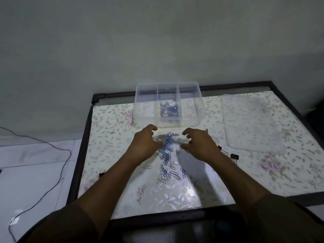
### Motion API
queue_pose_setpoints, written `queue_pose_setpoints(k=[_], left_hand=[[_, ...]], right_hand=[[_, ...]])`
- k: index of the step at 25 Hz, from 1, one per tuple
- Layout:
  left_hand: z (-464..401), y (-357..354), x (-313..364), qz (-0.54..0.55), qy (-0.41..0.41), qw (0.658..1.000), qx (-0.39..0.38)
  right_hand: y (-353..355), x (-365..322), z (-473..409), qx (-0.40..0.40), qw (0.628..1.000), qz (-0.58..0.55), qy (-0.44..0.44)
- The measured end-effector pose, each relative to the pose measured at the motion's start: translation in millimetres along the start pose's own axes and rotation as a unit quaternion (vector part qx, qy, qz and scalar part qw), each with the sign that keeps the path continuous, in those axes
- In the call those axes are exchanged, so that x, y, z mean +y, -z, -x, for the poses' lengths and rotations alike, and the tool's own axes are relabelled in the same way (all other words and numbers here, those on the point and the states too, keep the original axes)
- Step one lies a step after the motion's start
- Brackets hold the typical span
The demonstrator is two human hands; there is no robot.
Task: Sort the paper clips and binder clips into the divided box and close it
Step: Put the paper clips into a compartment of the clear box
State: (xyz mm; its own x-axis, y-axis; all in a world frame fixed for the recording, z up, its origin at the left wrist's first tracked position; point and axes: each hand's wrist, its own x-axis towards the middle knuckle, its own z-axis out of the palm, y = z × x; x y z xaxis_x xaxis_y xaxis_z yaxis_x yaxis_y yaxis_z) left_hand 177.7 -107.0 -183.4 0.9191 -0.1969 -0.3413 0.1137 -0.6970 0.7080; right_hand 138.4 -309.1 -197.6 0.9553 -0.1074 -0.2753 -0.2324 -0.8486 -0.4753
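Observation:
A clear divided box (pixel 142 109) stands open at the table's far middle, with blue and silver paper clips (pixel 169 109) in its middle compartment. A loose heap of paper clips (pixel 167 155) lies on the table in front of it. My left hand (pixel 145 144) and my right hand (pixel 199 144) curl around the heap's far end from either side, fingers apart and touching the clips. Black binder clips (pixel 234 156) lie just right of my right wrist. The box's clear lid (pixel 250 123) lies flat at the right.
The table (pixel 112 137) has a floral cover and a dark frame. A black cable (pixel 52 146) runs over the white floor at the left. A wall rises right behind the table.

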Motion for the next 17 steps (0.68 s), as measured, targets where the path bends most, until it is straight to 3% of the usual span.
queue_pose_setpoints(k=[3, 6, 11, 14, 17], left_hand=[[1.1, -11.0, -22.7, -0.205, 0.021, 0.979, 0.001], [-3.9, -21.1, -36.0, -0.261, 0.075, 0.962, -0.024], [-25.9, -36.4, -27.2, -0.209, -0.040, 0.975, -0.065], [-26.2, -37.6, -20.9, -0.156, -0.091, 0.983, -0.024], [-23.3, -31.5, -20.7, -0.111, -0.088, 0.990, 0.002]], right_hand=[[-13.4, -2.9, -3.2, -0.050, 0.996, 0.070, -0.009], [-24.9, -10.6, -15.5, -0.038, 0.995, 0.090, -0.010], [-49.3, -24.2, -32.4, -0.032, 0.996, 0.078, 0.027], [-56.8, -28.6, -33.5, -0.023, 0.997, 0.051, 0.060], [-53.2, -30.4, -35.1, -0.004, 0.999, 0.009, 0.046]])
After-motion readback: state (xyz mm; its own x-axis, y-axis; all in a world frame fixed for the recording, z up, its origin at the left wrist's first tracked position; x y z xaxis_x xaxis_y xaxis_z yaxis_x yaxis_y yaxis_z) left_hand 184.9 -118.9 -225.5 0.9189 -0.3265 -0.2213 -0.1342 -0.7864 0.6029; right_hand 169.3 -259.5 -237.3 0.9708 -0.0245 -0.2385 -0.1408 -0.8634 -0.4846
